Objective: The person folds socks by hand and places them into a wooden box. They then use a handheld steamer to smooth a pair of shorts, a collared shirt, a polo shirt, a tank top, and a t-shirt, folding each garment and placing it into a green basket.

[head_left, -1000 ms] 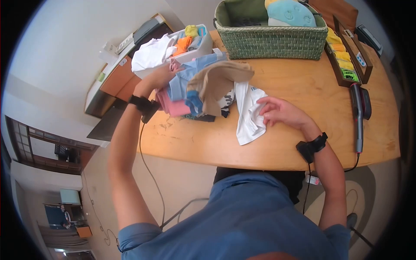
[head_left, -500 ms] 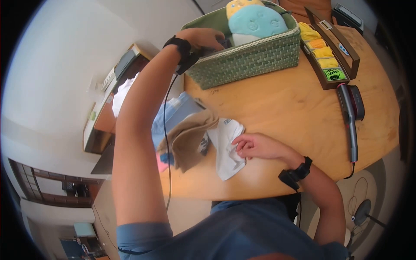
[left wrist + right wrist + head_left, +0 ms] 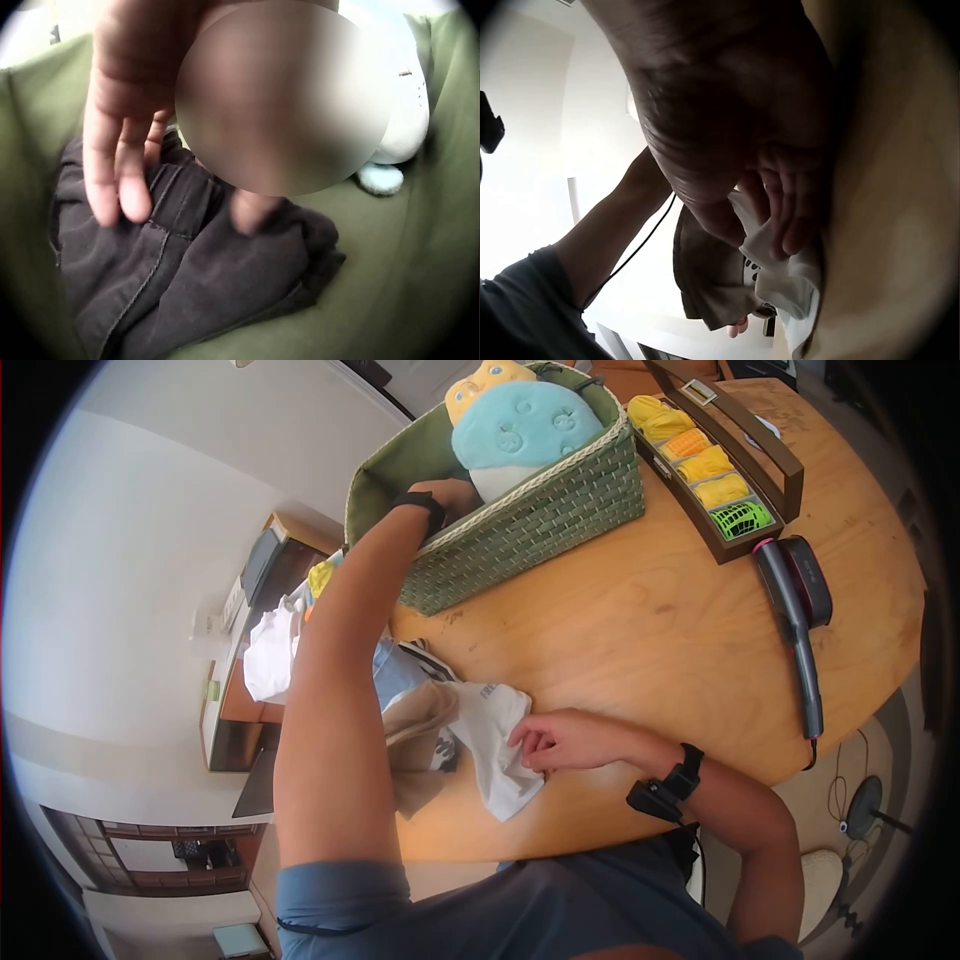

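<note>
My left hand (image 3: 142, 97) is inside the green woven basket (image 3: 530, 525), above a folded pair of dark trousers (image 3: 172, 255). Its straight fingers touch the cloth by the waistband, with the thumb apart on the other side; a blurred patch covers part of the hand in the left wrist view. My right hand (image 3: 575, 740) is at the edge of a white printed shirt (image 3: 495, 735) on the table. Its fingers are curled, and white cloth lies between thumb and fingers in the right wrist view. A brown garment (image 3: 415, 725) lies beside the shirt.
A blue-and-yellow plush toy (image 3: 525, 435) sits in the basket. To the right are a long brown box (image 3: 735, 550) of yellow items and a corded styling tool (image 3: 795, 645). White clothes (image 3: 270, 655) and a light blue garment (image 3: 395, 675) show beside the left arm.
My left hand has left the clothes pile and reached into the basket. My right hand stays at the white shirt, its fingers more curled. The head view has shifted toward the basket.
</note>
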Demonstrator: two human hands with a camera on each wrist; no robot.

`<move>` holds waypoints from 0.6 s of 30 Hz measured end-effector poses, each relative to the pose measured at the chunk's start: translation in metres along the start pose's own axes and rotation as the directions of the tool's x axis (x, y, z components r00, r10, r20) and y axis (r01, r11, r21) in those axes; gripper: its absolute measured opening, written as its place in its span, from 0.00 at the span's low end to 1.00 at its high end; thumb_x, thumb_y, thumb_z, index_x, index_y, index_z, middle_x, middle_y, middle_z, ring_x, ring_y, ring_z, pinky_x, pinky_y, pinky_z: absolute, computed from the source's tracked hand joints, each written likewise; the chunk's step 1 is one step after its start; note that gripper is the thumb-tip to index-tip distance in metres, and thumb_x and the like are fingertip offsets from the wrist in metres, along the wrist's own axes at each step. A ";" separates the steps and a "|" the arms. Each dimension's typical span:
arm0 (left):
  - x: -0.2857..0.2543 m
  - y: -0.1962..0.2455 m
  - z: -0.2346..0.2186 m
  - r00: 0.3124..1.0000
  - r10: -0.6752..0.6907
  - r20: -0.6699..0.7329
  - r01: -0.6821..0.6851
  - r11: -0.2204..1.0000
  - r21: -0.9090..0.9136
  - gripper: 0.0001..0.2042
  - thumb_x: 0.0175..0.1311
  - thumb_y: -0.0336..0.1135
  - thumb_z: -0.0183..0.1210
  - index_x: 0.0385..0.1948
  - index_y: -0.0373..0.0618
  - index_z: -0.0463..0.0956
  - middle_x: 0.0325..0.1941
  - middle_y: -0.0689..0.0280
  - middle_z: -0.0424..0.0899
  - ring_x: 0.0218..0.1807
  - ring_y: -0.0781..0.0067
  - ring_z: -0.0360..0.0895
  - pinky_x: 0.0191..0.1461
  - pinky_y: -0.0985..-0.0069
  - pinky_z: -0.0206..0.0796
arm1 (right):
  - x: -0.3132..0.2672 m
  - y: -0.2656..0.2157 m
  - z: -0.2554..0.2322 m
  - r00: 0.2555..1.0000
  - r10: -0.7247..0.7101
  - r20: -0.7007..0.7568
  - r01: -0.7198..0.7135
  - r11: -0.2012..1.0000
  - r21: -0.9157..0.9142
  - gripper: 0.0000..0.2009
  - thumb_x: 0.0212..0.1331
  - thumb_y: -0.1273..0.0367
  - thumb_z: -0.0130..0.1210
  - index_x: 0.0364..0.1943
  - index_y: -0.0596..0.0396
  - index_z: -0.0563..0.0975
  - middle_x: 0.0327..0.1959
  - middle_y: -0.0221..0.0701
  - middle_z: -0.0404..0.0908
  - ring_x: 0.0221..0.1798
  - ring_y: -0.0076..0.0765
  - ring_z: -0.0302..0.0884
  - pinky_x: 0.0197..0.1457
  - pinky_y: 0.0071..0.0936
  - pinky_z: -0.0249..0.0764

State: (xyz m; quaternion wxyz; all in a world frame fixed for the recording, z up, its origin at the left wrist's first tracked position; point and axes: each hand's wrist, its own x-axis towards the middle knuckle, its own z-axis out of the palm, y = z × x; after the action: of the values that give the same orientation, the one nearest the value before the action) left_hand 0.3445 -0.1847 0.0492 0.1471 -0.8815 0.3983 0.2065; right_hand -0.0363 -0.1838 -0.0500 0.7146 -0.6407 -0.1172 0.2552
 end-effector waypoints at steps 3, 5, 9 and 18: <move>-0.012 -0.014 -0.030 0.997 0.048 -0.059 -0.039 0.989 0.141 0.19 0.57 0.43 0.61 0.46 0.41 0.80 0.38 0.60 0.86 0.38 0.65 0.83 0.42 0.68 0.75 | -0.001 -0.003 0.001 1.000 -0.015 0.004 0.015 1.000 -0.006 0.19 0.64 0.67 0.56 0.55 0.63 0.73 0.39 0.35 0.81 0.36 0.28 0.82 0.41 0.26 0.79; -0.038 -0.031 -0.062 0.987 0.018 -0.161 -0.013 0.999 0.032 0.14 0.54 0.37 0.62 0.37 0.36 0.79 0.24 0.63 0.81 0.25 0.69 0.80 0.27 0.72 0.75 | -0.002 -0.005 0.004 1.000 -0.002 0.016 0.002 1.000 0.029 0.17 0.65 0.69 0.54 0.56 0.63 0.72 0.39 0.34 0.80 0.37 0.28 0.81 0.41 0.25 0.78; -0.123 -0.090 -0.113 0.701 -0.032 -0.713 -0.320 0.878 -0.354 0.15 0.57 0.43 0.64 0.31 0.36 0.79 0.23 0.65 0.79 0.22 0.75 0.77 0.23 0.76 0.72 | 0.001 -0.002 0.002 0.999 0.005 0.038 -0.008 0.996 0.091 0.16 0.67 0.73 0.52 0.57 0.63 0.71 0.40 0.33 0.76 0.39 0.27 0.81 0.42 0.23 0.78; -0.378 -0.145 -0.086 0.409 -0.292 -0.865 -0.570 0.658 -0.492 0.10 0.71 0.38 0.52 0.42 0.42 0.77 0.41 0.70 0.79 0.48 0.81 0.74 0.57 0.76 0.65 | 0.003 0.006 0.005 1.000 -0.012 0.004 0.011 0.998 0.059 0.15 0.66 0.72 0.54 0.55 0.63 0.71 0.39 0.33 0.78 0.38 0.27 0.81 0.39 0.22 0.78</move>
State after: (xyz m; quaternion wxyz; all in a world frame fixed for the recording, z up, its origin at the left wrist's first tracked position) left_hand 0.2505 0.1148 0.3197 -0.4794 -0.7813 0.3723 -0.1454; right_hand -0.0372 -0.1781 -0.0553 0.7344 -0.6182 -0.1148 0.2557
